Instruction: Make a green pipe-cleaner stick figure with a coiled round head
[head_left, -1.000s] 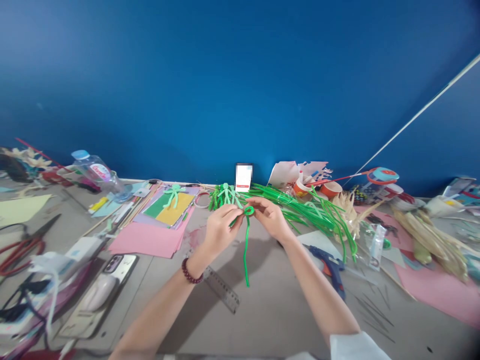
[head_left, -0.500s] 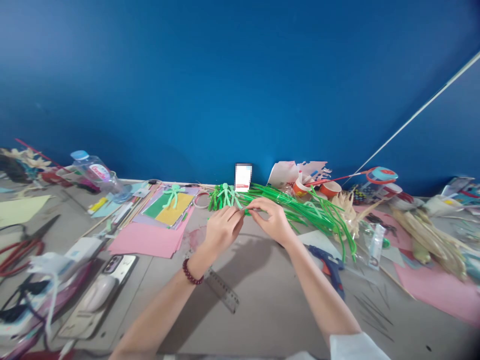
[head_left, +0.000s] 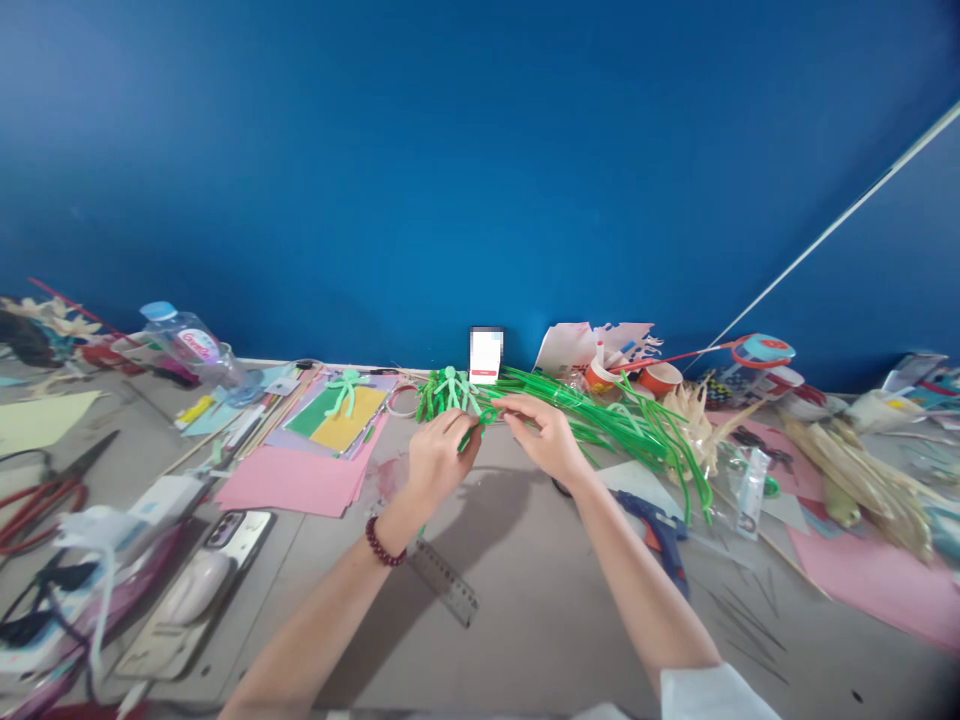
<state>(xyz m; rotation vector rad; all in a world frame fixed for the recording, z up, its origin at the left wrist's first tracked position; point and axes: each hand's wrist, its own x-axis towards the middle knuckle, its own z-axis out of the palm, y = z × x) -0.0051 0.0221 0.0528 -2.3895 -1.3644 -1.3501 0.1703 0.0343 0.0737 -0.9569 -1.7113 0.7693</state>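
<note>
Near the middle of the frame, the left hand (head_left: 442, 452) pinched a looped green wire (head_left: 488, 414) between its fingers. The right hand (head_left: 549, 438) was half curled just beside the loop; whether it gripped the wire could not be told. Behind them, a phone (head_left: 486, 356) stood upright. A ruler (head_left: 448, 585) lay at lower centre, a glue gun (head_left: 658, 535) at lower right.

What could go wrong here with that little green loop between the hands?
The looped green pipe cleaner might spring open if the left hand's grip slackens. It could also snag on the bundle of green pipe cleaners just beyond. And the right forearm, beside the blue glue gun in this view, might nudge it.
</note>
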